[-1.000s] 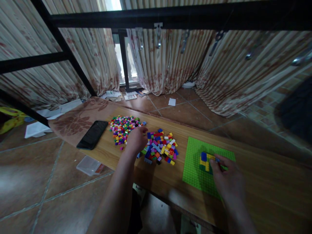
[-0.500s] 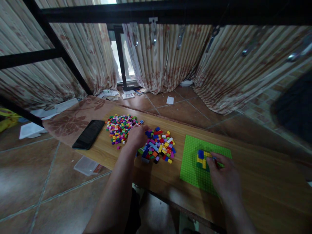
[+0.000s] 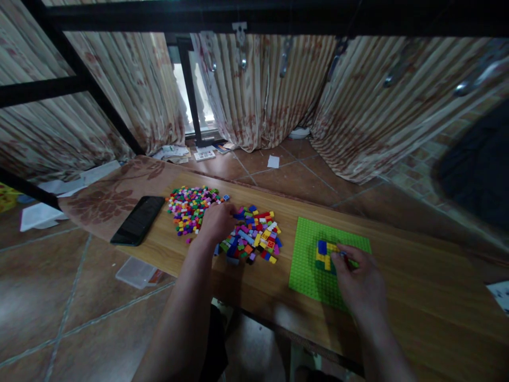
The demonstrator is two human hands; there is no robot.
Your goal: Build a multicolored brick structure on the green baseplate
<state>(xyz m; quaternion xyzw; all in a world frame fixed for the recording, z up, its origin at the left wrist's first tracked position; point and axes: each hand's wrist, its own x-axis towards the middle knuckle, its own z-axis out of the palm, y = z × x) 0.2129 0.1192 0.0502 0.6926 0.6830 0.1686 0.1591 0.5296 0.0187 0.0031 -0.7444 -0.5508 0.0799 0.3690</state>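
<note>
My left hand (image 3: 218, 220) reaches down between two heaps of toy bricks. Its fingers are bent together at the edge of the larger-brick heap (image 3: 254, 236), and what lies in their tips is hidden. On the left sits the heap of small bricks (image 3: 189, 209). My right hand (image 3: 362, 273) is closed in a pinch on a small dark red toy brick (image 3: 347, 261), partly covered by the fingers. Beside those fingertips a low block of blue, yellow and green bricks (image 3: 326, 255) stands on the green baseplate (image 3: 304, 265).
A black phone (image 3: 138, 220) rests at the left end of the wooden table (image 3: 270, 294), near a patterned cloth (image 3: 115, 193). Below, a clear plastic lid (image 3: 135, 271) lies on the tiled floor. Curtains (image 3: 262, 95) and a dark metal frame stand behind.
The whole view has shifted slightly, so everything sits a little further left. My left hand stays at the heaps and my right hand keeps its pinch beside the brick block.
</note>
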